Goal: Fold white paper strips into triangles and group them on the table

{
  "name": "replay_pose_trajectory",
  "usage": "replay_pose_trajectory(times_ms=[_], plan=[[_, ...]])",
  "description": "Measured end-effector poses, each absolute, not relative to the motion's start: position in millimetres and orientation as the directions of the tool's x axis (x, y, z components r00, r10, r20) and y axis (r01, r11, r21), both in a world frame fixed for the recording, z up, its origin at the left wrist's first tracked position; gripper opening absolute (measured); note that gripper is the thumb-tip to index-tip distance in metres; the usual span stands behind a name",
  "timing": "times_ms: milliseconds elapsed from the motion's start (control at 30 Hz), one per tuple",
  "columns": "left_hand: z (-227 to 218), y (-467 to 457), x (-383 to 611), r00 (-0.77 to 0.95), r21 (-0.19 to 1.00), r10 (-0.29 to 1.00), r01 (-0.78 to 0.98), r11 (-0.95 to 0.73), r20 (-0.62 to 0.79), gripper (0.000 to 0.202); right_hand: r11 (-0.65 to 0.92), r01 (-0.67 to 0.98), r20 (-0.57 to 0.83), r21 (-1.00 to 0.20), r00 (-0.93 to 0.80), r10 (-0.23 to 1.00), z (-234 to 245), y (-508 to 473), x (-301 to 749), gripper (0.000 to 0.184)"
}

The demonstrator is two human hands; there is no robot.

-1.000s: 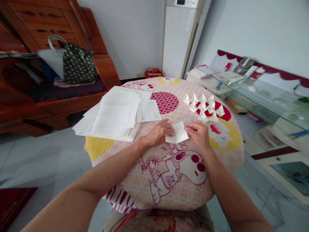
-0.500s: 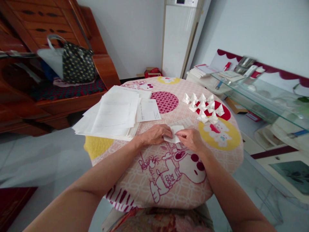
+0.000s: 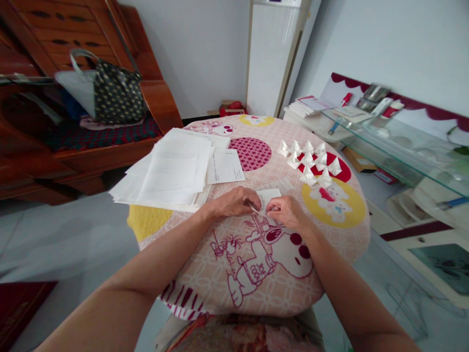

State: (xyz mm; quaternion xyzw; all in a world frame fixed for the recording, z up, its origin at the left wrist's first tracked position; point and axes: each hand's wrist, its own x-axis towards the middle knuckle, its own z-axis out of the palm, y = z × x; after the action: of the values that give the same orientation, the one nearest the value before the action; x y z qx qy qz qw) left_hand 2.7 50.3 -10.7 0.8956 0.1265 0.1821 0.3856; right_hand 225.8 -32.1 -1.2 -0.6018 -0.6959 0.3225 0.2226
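Observation:
A small white sheet of paper (image 3: 268,195) lies between my two hands near the middle of the table. My left hand (image 3: 240,201) pinches its near left edge, with the fingers curled. On the near right edge, my right hand (image 3: 286,210) is closed with thumb and finger pressed together. The near edge of the paper is lifted between them, while the far part shows flat. Several folded white paper shapes (image 3: 308,160) with pointed tips stand grouped at the table's right side. To the left rests a loose stack of white paper sheets (image 3: 176,171).
A patterned cloth (image 3: 227,264) covers the round table. At right stands a glass shelf (image 3: 403,151) with papers and metal containers. Behind on the left, a wooden bench (image 3: 161,105) carries a dark patterned bag (image 3: 117,93). A tall white cabinet (image 3: 271,58) stands at the back.
My fingers have shifted to the near edge of the small paper, which is now raised there. More of its far part shows. The folded shapes and the stack stay in place.

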Motion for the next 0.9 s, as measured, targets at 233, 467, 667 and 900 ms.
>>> replay_pose_trajectory(times_ms=[233, 467, 667, 900], plan=[[-7.7, 52.5, -1.2, 0.902, 0.834, 0.400, 0.090, -0.544, 0.164, 0.014, -0.088, 0.634, -0.189, -0.769, -0.092, 0.978, -3.4, -31.8, 222.6, 0.009], [-10.4, 53.0, -1.9, 0.886, 0.861, 0.442, 0.112, -0.495, 0.139, 0.014, -0.210, 0.654, -0.301, -0.727, -0.029, 0.953, 2.6, -34.2, 216.6, 0.014], [-9.3, 50.6, 1.4, 0.854, 0.860, 0.502, 0.152, -0.487, 0.134, 0.018, -0.160, 0.693, -0.266, -0.703, -0.047, 0.963, 2.5, -34.3, 214.6, 0.015], [-11.5, 48.2, 8.9, 0.801, 0.805, 0.576, 0.226, -0.548, 0.167, 0.016, -0.214, 0.671, -0.315, -0.710, -0.031, 0.949, 6.2, -33.5, 212.1, 0.019]])
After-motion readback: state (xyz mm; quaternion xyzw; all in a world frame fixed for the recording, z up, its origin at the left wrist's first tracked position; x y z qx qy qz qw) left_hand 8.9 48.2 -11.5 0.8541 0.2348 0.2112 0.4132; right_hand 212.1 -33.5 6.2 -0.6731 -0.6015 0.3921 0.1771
